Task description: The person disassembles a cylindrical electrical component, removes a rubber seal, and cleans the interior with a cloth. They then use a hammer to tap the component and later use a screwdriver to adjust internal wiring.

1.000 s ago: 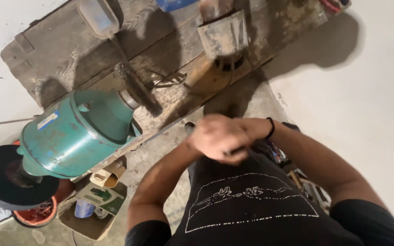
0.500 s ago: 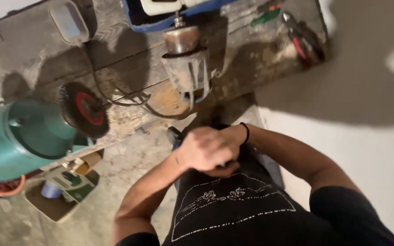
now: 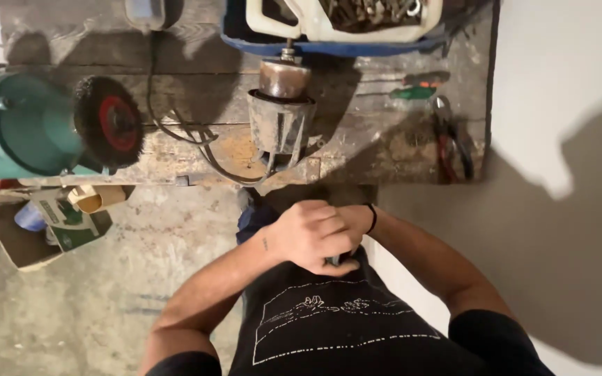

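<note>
Wooden bench [image 3: 384, 150]: wire wheel [image 3: 109, 130], pliers [image 3: 452, 139]
Left hand [image 3: 311, 235]: curled over right hand [image 3: 354, 221] — grip unclear

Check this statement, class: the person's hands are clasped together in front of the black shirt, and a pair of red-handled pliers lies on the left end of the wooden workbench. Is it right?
Not quite. The head view shows the left hand over the right hand at the black shirt, but the red-handled pliers lie on the right end of the wooden workbench, not the left.

Single head-worn view, looking steeply down, hands close, workbench [image 3: 384, 132] beyond
</note>
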